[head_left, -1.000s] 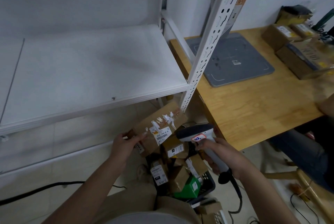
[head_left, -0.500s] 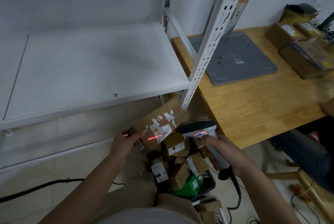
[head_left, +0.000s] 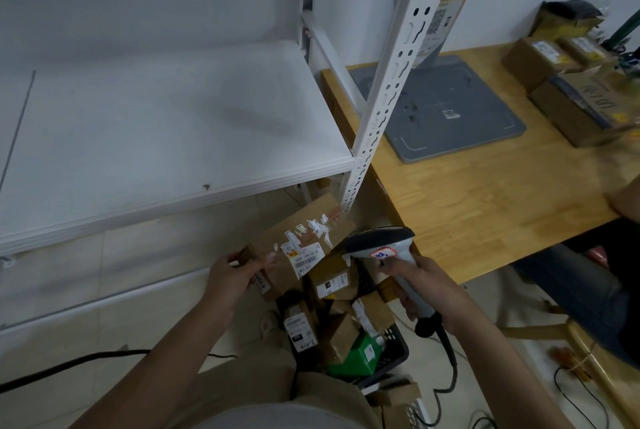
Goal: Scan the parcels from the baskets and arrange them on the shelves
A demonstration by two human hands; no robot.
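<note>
Cardboard parcel [head_left: 301, 238], label [head_left: 306, 257] perhaps "5020", pinched by left hand [head_left: 230, 281]; right hand [head_left: 433, 290] grips scanner [head_left: 381, 245].

We had only one wide-angle view, worn on the head; it looked forward and down, near the basket [head_left: 398, 350], between shelf [head_left: 173, 123] and tabletop [head_left: 485, 206].

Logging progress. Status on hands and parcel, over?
Left hand grips brown parcel. Right hand grips scanner, pointed at its label. Shelf post close by parcel's far corner.
</note>
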